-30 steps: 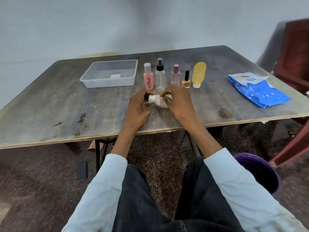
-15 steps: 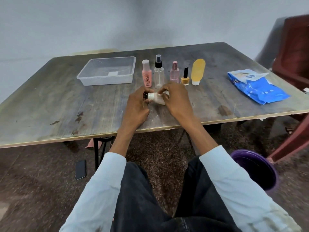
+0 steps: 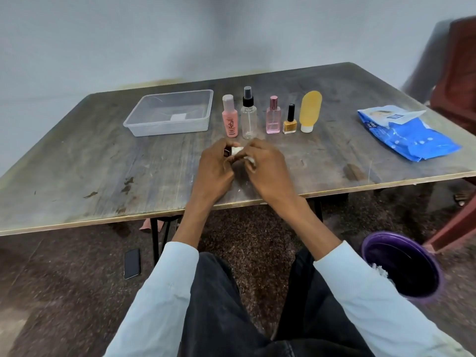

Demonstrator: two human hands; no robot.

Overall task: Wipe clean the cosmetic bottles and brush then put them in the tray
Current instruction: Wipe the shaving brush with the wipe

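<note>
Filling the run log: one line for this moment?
step: wiping | left hand: holds small item | right hand: holds wipe | tray: no bottles inside

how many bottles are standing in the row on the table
5, side by side behind the hands, right of the tray: peach bottle, clear spray bottle, pink perfume, yellow nail polish, yellow tube. Another item is hidden in the hands.

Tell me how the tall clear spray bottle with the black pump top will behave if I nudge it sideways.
The clear spray bottle looks empty, so it is probably light and would slide or topple easily. It stands tall on a narrow base, so a high push would likely tip it. The pink bottle stands close beside it and could get knocked over too.
</note>
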